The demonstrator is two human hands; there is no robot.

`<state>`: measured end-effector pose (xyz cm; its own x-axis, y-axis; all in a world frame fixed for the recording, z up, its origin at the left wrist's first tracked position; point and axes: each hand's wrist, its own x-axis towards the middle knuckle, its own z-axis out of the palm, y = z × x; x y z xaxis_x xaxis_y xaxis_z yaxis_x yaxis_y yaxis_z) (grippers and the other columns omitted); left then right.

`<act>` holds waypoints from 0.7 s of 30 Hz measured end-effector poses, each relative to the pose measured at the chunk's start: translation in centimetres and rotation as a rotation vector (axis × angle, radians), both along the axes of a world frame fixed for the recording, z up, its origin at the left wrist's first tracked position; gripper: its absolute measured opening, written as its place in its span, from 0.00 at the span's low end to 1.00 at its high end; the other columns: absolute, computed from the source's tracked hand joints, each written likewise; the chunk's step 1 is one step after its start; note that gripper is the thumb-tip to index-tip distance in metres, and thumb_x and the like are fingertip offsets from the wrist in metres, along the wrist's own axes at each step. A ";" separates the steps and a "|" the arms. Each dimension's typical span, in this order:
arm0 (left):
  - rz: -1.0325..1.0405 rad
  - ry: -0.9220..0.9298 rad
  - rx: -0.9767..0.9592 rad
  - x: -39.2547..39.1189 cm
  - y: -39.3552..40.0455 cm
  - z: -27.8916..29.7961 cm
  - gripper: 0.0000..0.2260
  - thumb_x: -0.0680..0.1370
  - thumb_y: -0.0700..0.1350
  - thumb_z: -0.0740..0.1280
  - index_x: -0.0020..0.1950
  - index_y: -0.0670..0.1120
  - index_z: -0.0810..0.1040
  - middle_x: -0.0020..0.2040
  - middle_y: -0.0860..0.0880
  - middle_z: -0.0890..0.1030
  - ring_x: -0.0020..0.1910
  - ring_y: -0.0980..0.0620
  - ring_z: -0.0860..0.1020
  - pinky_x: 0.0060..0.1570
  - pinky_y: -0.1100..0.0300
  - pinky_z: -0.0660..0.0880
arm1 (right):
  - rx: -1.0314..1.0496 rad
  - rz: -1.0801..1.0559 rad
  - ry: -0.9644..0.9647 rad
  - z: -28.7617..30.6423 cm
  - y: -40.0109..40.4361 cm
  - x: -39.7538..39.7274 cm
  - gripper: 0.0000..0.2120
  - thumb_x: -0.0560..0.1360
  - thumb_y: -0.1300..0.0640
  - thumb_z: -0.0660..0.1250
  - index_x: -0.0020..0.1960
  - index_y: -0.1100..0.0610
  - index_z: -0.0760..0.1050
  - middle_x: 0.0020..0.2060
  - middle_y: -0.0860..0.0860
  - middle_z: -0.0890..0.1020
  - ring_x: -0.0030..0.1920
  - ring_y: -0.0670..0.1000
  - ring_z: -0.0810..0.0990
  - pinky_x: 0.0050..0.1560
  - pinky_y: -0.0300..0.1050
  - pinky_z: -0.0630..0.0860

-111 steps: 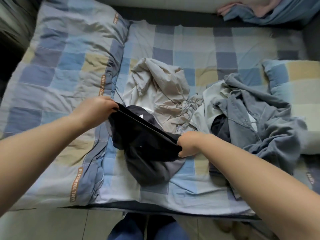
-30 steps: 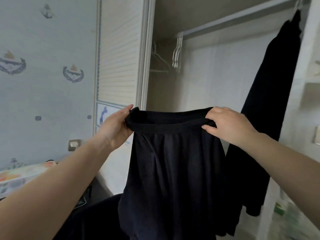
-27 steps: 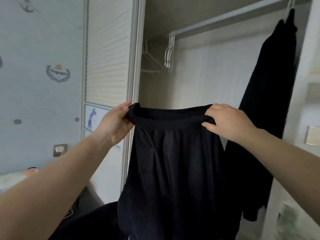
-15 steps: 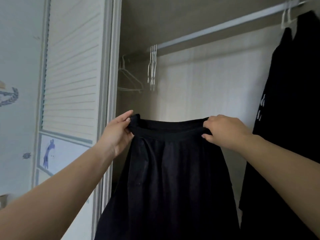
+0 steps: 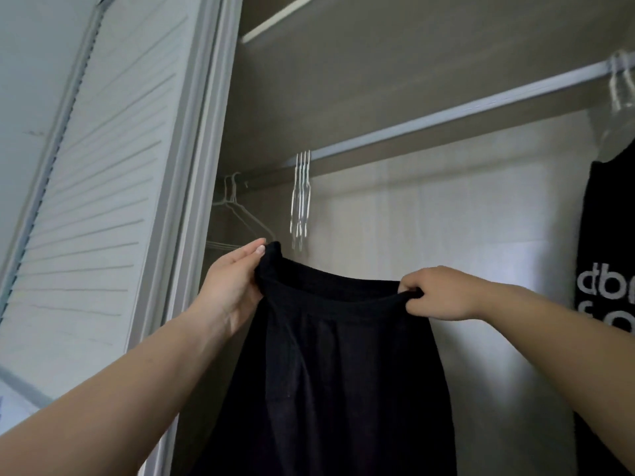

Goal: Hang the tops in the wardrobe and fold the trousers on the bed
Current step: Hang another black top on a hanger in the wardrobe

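Note:
A black garment (image 5: 340, 379) hangs in front of the open wardrobe, stretched out by its top edge between both hands. My left hand (image 5: 233, 286) pinches the left end of that edge. My right hand (image 5: 436, 293) grips the right end with curled fingers. Above them runs the wardrobe rail (image 5: 446, 113). A bunch of white empty hangers (image 5: 300, 201) hangs on it just above the garment, and another empty hanger (image 5: 237, 214) hangs further left. The garment's lower part runs out of the frame.
A white louvred sliding door (image 5: 103, 201) stands at the left of the opening. A black top with white lettering (image 5: 608, 286) hangs on a clear hanger (image 5: 620, 84) at the right end of the rail. A shelf edge (image 5: 275, 22) runs above.
Since the bed, I have carried the black garment to the wardrobe. Over the last second the view has tilted up and closer to the rail; both hands keep their hold.

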<state>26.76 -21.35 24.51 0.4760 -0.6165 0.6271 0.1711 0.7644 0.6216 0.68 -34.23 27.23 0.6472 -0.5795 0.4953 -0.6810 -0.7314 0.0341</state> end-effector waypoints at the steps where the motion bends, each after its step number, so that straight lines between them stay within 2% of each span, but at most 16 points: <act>1: 0.011 0.001 -0.002 0.4 -0.7 0.7 0.13 0.80 0.38 0.63 0.64 0.40 0.76 0.43 0.46 0.85 0.40 0.52 0.84 0.35 0.60 0.79 | 0.088 0.044 -0.031 0.7 -0.6 0.4 0.06 0.73 0.54 0.62 0.43 0.46 0.76 0.41 0.40 0.79 0.45 0.43 0.76 0.43 0.36 0.70; 3: 0.044 -0.016 0.006 1.1 -1.9 2.2 0.13 0.80 0.38 0.63 0.64 0.41 0.76 0.46 0.45 0.85 0.42 0.51 0.84 0.38 0.59 0.79 | 0.201 0.135 -0.151 2.2 -1.6 1.5 0.07 0.73 0.54 0.62 0.43 0.47 0.79 0.42 0.41 0.82 0.47 0.42 0.78 0.46 0.35 0.71; 4: 0.066 -0.031 0.013 1.4 -2.3 2.7 0.13 0.80 0.38 0.63 0.64 0.41 0.77 0.48 0.44 0.84 0.44 0.51 0.84 0.40 0.59 0.79 | 0.206 0.164 -0.225 2.8 -1.9 2.2 0.07 0.74 0.54 0.62 0.44 0.48 0.79 0.41 0.42 0.83 0.47 0.42 0.79 0.45 0.35 0.71; 6: 0.098 -0.067 0.015 1.9 -3.3 3.5 0.12 0.79 0.38 0.64 0.62 0.43 0.78 0.50 0.44 0.84 0.45 0.51 0.83 0.42 0.59 0.78 | 0.145 0.204 -0.392 4.5 -2.8 4.1 0.08 0.75 0.54 0.62 0.47 0.50 0.80 0.39 0.44 0.84 0.47 0.43 0.79 0.42 0.37 0.70; 9: 0.102 -0.112 0.013 2.5 -4.6 4.4 0.13 0.79 0.39 0.63 0.63 0.44 0.78 0.52 0.44 0.84 0.48 0.51 0.82 0.46 0.57 0.77 | 0.056 0.305 -0.582 6.9 -3.4 7.9 0.10 0.76 0.52 0.63 0.49 0.57 0.80 0.44 0.50 0.85 0.51 0.50 0.81 0.48 0.42 0.72; 11: 0.106 -0.135 0.003 2.8 -5.4 5.0 0.12 0.80 0.39 0.63 0.62 0.44 0.78 0.50 0.44 0.84 0.46 0.51 0.82 0.45 0.58 0.77 | 0.021 0.357 -0.659 8.4 -3.3 10.3 0.17 0.78 0.48 0.62 0.47 0.61 0.79 0.45 0.56 0.83 0.50 0.54 0.80 0.51 0.44 0.73; 13: 0.117 -0.157 -0.002 3.3 -5.8 5.5 0.11 0.79 0.39 0.63 0.61 0.45 0.79 0.46 0.45 0.85 0.43 0.52 0.83 0.40 0.60 0.78 | 0.055 0.390 -0.737 9.8 -2.9 12.6 0.25 0.78 0.42 0.59 0.46 0.65 0.78 0.45 0.60 0.82 0.50 0.58 0.79 0.50 0.46 0.72; 16: 0.123 -0.188 0.004 3.9 -6.3 5.9 0.12 0.79 0.39 0.63 0.61 0.45 0.79 0.48 0.45 0.85 0.45 0.52 0.84 0.40 0.61 0.78 | 0.236 0.407 -0.826 11.2 -2.5 15.7 0.33 0.76 0.35 0.56 0.59 0.63 0.77 0.57 0.59 0.80 0.58 0.58 0.77 0.56 0.48 0.70; 18: 0.133 -0.197 -0.003 4.5 -6.5 6.1 0.12 0.79 0.39 0.63 0.61 0.45 0.79 0.48 0.45 0.85 0.45 0.52 0.84 0.41 0.60 0.78 | 0.352 0.426 -0.837 11.7 -2.5 17.4 0.35 0.75 0.33 0.55 0.68 0.59 0.70 0.66 0.56 0.74 0.65 0.57 0.72 0.63 0.49 0.68; 19: 0.140 -0.198 -0.003 4.6 -6.6 6.2 0.12 0.79 0.39 0.63 0.61 0.45 0.79 0.48 0.45 0.85 0.44 0.52 0.84 0.41 0.60 0.78 | 0.380 0.435 -0.839 11.7 -2.4 18.1 0.35 0.76 0.33 0.54 0.70 0.59 0.67 0.68 0.55 0.72 0.67 0.58 0.70 0.66 0.50 0.67; 21: 0.149 -0.200 -0.002 5.0 -6.6 6.2 0.11 0.79 0.39 0.64 0.60 0.46 0.79 0.47 0.46 0.85 0.43 0.53 0.84 0.40 0.61 0.78 | 0.394 0.438 -0.848 11.7 -2.5 18.9 0.33 0.78 0.36 0.54 0.71 0.60 0.66 0.67 0.57 0.72 0.65 0.59 0.71 0.63 0.49 0.68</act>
